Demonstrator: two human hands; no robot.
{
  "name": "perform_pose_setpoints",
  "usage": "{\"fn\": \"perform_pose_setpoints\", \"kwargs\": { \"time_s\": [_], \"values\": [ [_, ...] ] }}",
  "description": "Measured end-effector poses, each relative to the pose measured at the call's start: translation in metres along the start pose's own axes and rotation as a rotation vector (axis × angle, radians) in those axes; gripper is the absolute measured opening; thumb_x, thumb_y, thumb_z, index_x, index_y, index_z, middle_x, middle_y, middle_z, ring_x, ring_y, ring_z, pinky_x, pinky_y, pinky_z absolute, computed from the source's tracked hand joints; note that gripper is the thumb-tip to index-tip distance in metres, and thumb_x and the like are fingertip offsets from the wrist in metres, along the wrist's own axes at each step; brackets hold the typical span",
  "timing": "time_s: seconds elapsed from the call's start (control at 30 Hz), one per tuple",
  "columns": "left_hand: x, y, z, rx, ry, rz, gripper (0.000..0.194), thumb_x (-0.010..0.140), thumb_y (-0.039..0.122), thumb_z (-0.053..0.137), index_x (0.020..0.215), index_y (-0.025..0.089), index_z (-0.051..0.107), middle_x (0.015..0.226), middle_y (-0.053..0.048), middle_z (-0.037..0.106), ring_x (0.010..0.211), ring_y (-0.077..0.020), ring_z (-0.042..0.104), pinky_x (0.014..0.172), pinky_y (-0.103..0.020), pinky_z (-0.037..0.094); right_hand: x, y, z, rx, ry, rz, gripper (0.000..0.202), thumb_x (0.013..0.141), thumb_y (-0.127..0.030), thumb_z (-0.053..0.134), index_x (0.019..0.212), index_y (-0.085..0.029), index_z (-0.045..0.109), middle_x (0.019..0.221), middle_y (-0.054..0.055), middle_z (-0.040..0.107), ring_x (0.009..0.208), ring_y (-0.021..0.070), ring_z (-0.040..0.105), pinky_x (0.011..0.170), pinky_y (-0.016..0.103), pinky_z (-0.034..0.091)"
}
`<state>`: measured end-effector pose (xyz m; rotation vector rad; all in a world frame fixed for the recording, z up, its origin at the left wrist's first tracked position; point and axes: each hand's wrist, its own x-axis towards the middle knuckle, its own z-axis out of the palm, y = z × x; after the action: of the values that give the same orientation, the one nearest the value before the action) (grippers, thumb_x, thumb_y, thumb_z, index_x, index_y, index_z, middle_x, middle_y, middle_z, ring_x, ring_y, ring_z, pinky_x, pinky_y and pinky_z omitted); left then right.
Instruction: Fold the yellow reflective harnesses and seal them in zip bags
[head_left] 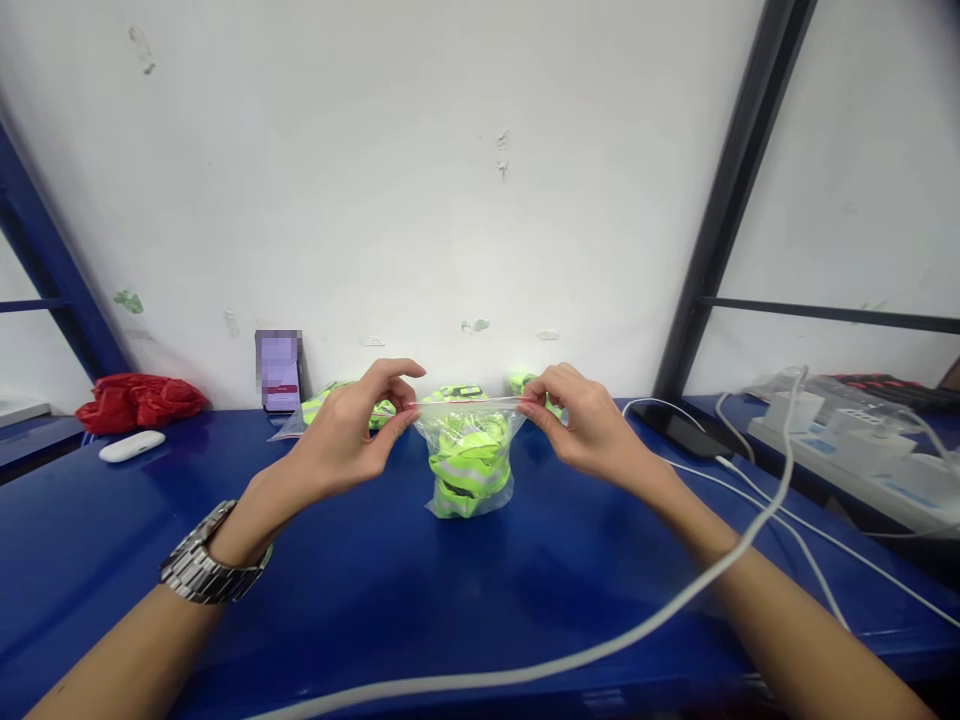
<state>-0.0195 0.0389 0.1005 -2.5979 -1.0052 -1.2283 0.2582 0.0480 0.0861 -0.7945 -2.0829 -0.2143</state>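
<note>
A clear zip-lock bag stands upright on the blue table, with a folded neon-yellow reflective vest inside it. My left hand, with a metal watch on its wrist, pinches the left end of the bag's top edge between thumb and fingers. At the right end of that edge, my right hand pinches in the same way. The zip strip is pulled straight between the two hands. Behind the bag lie more neon-yellow bundles, partly hidden by my hands and the bag.
A phone leans against the wall, near a red cloth bundle and a white case. On the right are a dark phone, a power strip and a white cable crossing in front of my right forearm.
</note>
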Motion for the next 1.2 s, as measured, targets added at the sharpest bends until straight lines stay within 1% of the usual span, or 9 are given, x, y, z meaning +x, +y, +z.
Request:
{"fn": "perform_pose_setpoints", "kwargs": {
  "time_s": [0.1, 0.23, 0.47, 0.53, 0.63, 0.7, 0.93, 1.1, 1.2],
  "values": [
    [-0.0008, -0.0005, 0.0000, -0.013, -0.001, -0.002, 0.032, 0.088, 0.021, 0.053, 0.118, 0.021, 0.042, 0.085, -0.004, 0.062, 0.076, -0.0142, 0.062, 0.049, -0.018, 0.044, -0.0008, -0.0005, 0.0000, 0.010, -0.014, -0.014, 0.012, 0.089, -0.017, 0.053, 0.079, -0.019, 0.048, 0.073, 0.002, 0.054, 0.072, 0.0160, 0.048, 0.063, 0.028, 0.038],
    [-0.0017, -0.0015, 0.0013, -0.002, -0.003, 0.016, 0.029, 0.087, 0.017, 0.051, 0.114, 0.020, 0.041, 0.084, -0.003, 0.061, 0.076, -0.0141, 0.062, 0.061, -0.024, 0.050, -0.0011, -0.0015, 0.0002, 0.009, -0.018, -0.045, 0.011, 0.090, -0.017, 0.051, 0.079, -0.019, 0.049, 0.073, 0.002, 0.054, 0.073, 0.0164, 0.048, 0.063, 0.029, 0.038],
    [-0.0024, -0.0052, 0.0035, 0.016, -0.027, 0.038, 0.032, 0.089, 0.018, 0.051, 0.120, 0.019, 0.048, 0.084, -0.002, 0.060, 0.075, -0.0125, 0.059, 0.065, -0.023, 0.048, -0.0001, -0.0059, -0.0010, 0.051, 0.006, -0.084, 0.007, 0.087, -0.015, 0.054, 0.081, -0.019, 0.052, 0.075, 0.002, 0.057, 0.076, 0.0167, 0.048, 0.068, 0.031, 0.040],
    [-0.0019, -0.0052, 0.0029, 0.006, -0.041, 0.036, 0.026, 0.089, 0.021, 0.052, 0.115, 0.018, 0.053, 0.086, -0.002, 0.061, 0.077, -0.0126, 0.059, 0.068, -0.024, 0.047, 0.0003, -0.0075, -0.0014, 0.071, 0.009, -0.091, 0.007, 0.087, -0.016, 0.056, 0.081, -0.019, 0.053, 0.076, 0.002, 0.057, 0.075, 0.0164, 0.048, 0.069, 0.031, 0.040],
    [-0.0006, -0.0029, 0.0011, 0.016, -0.066, 0.042, 0.012, 0.090, 0.023, 0.052, 0.098, 0.016, 0.057, 0.083, -0.002, 0.061, 0.073, -0.0119, 0.057, 0.065, -0.024, 0.045, 0.0011, -0.0090, -0.0012, 0.091, -0.010, -0.091, 0.007, 0.086, -0.018, 0.057, 0.081, -0.018, 0.053, 0.076, 0.002, 0.057, 0.076, 0.0162, 0.048, 0.069, 0.031, 0.040],
    [0.0005, -0.0012, 0.0003, 0.028, -0.085, 0.052, 0.009, 0.091, 0.023, 0.050, 0.090, 0.016, 0.056, 0.080, -0.002, 0.059, 0.070, -0.0115, 0.054, 0.062, -0.024, 0.043, 0.0014, -0.0091, -0.0006, 0.104, -0.024, -0.087, 0.007, 0.087, -0.018, 0.056, 0.081, -0.018, 0.053, 0.076, 0.002, 0.057, 0.075, 0.0160, 0.048, 0.069, 0.030, 0.040],
    [0.0012, -0.0033, 0.0022, 0.106, -0.125, 0.076, 0.011, 0.094, 0.024, 0.046, 0.088, 0.016, 0.052, 0.076, -0.001, 0.055, 0.065, -0.0116, 0.049, 0.059, -0.025, 0.039, 0.0004, -0.0056, 0.0012, 0.077, -0.036, -0.114, 0.008, 0.088, -0.016, 0.054, 0.080, -0.018, 0.051, 0.075, 0.003, 0.055, 0.075, 0.0162, 0.047, 0.066, 0.030, 0.039],
    [-0.0001, -0.0026, 0.0038, 0.134, -0.106, 0.096, 0.012, 0.094, 0.024, 0.045, 0.086, 0.016, 0.050, 0.072, 0.000, 0.054, 0.061, -0.0111, 0.047, 0.056, -0.025, 0.036, -0.0007, -0.0051, 0.0032, 0.070, 0.005, -0.152, 0.009, 0.087, -0.014, 0.054, 0.080, -0.018, 0.052, 0.074, 0.003, 0.055, 0.074, 0.0161, 0.046, 0.065, 0.030, 0.038],
    [0.0002, -0.0014, 0.0038, 0.097, -0.098, 0.093, 0.011, 0.093, 0.023, 0.046, 0.086, 0.016, 0.051, 0.072, 0.000, 0.054, 0.062, -0.0109, 0.048, 0.057, -0.025, 0.038, -0.0009, -0.0052, 0.0036, 0.083, 0.016, -0.148, 0.007, 0.087, -0.014, 0.055, 0.081, -0.018, 0.053, 0.074, 0.002, 0.056, 0.074, 0.0161, 0.047, 0.066, 0.030, 0.039]
  ]
}}
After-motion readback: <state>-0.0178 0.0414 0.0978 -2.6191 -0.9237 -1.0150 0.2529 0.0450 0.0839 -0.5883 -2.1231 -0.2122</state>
